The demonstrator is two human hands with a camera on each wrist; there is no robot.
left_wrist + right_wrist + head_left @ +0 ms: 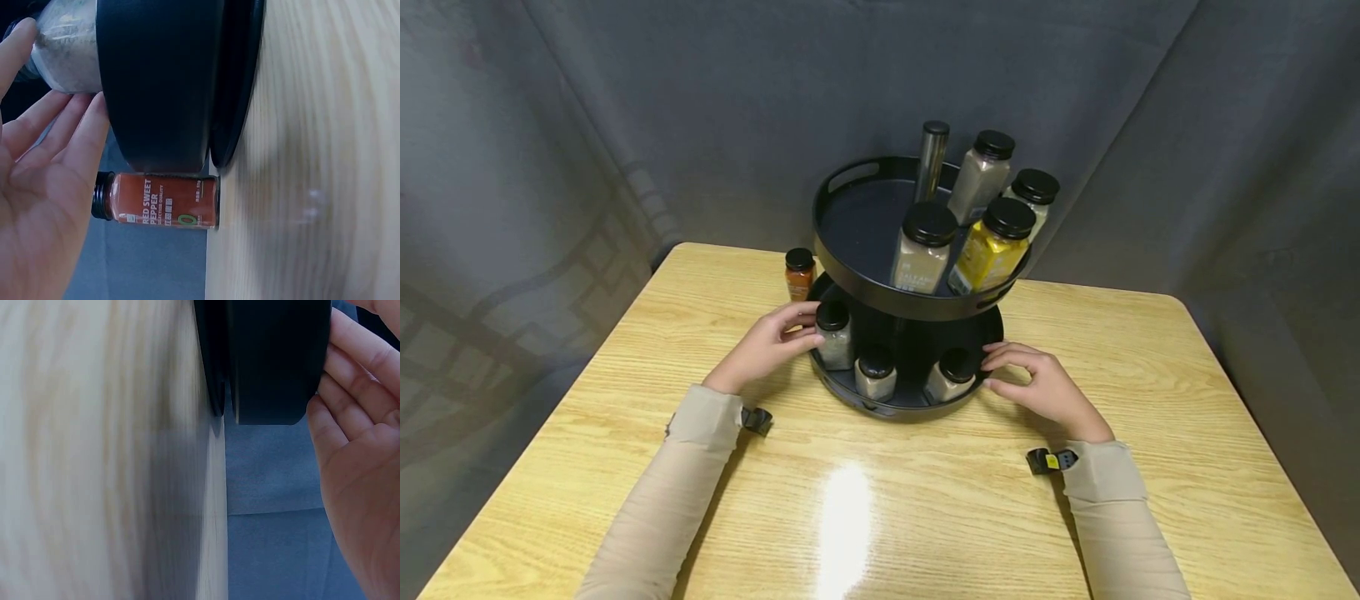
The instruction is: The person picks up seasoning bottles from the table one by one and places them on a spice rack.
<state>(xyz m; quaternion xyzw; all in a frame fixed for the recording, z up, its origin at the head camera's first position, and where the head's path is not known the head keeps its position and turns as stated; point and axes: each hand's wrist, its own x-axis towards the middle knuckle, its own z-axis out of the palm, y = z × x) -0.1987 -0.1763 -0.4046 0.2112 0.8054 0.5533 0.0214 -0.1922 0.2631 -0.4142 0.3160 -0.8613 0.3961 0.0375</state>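
Note:
A two-tier black turntable point(868, 283) stands on the table. My left hand point(769, 343) is at its lower tier, thumb and fingers around a glass spice jar point(835, 343) with a black lid and greyish contents. In the left wrist view, the thumb lies at the jar's shoulder and the fingers touch its side. My right hand point(1037, 383) rests its fingertips at the right rim of the lower tier point(275, 369), fingers loosely extended. Close to that hand is another black-lidded jar point(951, 377); a third jar point(876, 375) sits at the front of this tier.
Several jars, including a yellow jar point(991, 250), crowd the upper tier's right side, beside a metal post point(932, 162). A red sweet pepper jar point(162, 200) stands on the table, left of the turntable. Grey curtain point(737, 108) hangs behind the wooden table point(940, 500).

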